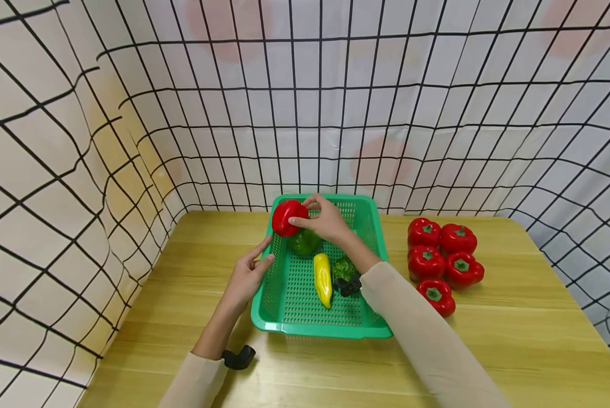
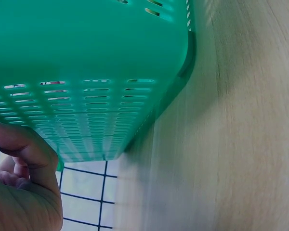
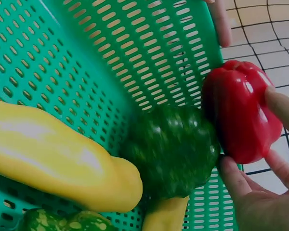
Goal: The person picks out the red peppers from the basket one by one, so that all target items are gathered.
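A glossy red bell pepper (image 1: 286,219) is held in my right hand (image 1: 329,220), fingers and thumb on its sides, above the far left corner of a green plastic basket (image 1: 330,331). Just below it in the basket lies a round, ribbed dark green vegetable (image 3: 176,149). My left hand (image 1: 247,276) holds the basket's left rim; its curled fingers (image 2: 31,149) show beside the perforated wall in the left wrist view. A long yellow vegetable (image 1: 322,279) lies mid-basket. Next to it is a speckled green vegetable (image 1: 343,267), partly hidden by the right wrist's camera.
Several red bell peppers (image 1: 427,262) sit in a cluster on the wooden table (image 1: 519,340), right of the basket. A white sheet with a black grid (image 1: 305,107) walls the back and sides. A second yellow piece (image 3: 166,214) shows under the dark green vegetable.
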Demonstrator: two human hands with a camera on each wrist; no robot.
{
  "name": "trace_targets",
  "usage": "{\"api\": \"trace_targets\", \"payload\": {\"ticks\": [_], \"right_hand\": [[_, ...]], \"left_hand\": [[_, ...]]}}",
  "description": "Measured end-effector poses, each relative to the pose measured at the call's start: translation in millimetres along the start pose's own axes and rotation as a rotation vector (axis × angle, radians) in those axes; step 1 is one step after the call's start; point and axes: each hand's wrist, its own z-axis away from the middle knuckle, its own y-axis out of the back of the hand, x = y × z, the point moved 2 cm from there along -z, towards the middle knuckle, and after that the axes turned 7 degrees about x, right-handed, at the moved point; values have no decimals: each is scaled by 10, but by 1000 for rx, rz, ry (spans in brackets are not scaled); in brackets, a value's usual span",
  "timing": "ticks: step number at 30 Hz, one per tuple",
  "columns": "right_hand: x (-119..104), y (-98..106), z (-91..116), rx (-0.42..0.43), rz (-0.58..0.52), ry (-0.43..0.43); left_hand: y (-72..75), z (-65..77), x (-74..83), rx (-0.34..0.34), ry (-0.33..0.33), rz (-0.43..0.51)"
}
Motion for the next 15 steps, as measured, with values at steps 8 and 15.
{"api": "trace_targets", "payload": {"ticks": [8,15], "right_hand": [[-47,34,57,-87,-27,-52],[-15,45,74,-116,-21,-29]], "left_hand": [[-4,2,10,8,12,-9],[-12,10,13,25,-10,-31]]}}
